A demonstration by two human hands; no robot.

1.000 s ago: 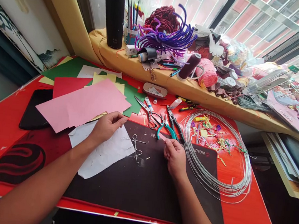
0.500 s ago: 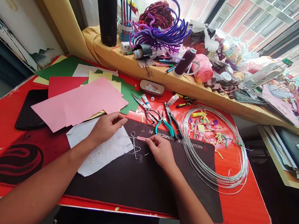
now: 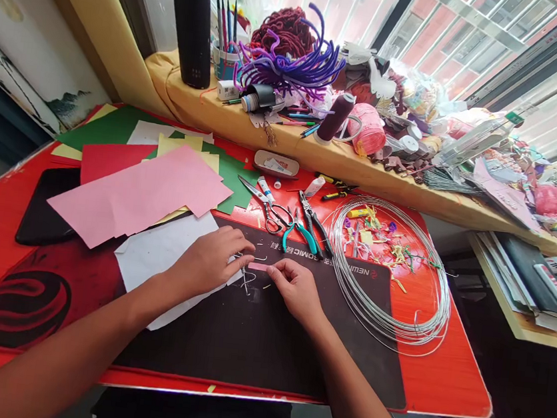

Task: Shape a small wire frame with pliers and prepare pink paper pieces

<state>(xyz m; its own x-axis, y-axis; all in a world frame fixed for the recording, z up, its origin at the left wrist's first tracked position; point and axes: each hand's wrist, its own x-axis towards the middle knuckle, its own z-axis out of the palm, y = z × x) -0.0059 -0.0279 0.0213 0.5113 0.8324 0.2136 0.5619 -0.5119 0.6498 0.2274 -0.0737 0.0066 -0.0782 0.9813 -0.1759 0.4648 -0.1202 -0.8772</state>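
Note:
A small wire stick figure lies on the black desk mat. My left hand rests over its upper part, fingertips on the wire. My right hand pinches a small pink paper strip and holds its end against the figure. A white sheet lies under my left wrist. Most of the figure is hidden by my left fingers.
Pink, red, green and yellow paper sheets lie at the left. Scissors, teal pliers and a large wire coil lie behind and right of my hands. A cluttered yellow shelf runs along the window.
My left hand slid right from the white sheet onto the wire figure. My right hand carried the pink strip leftward from near the pliers to the figure.

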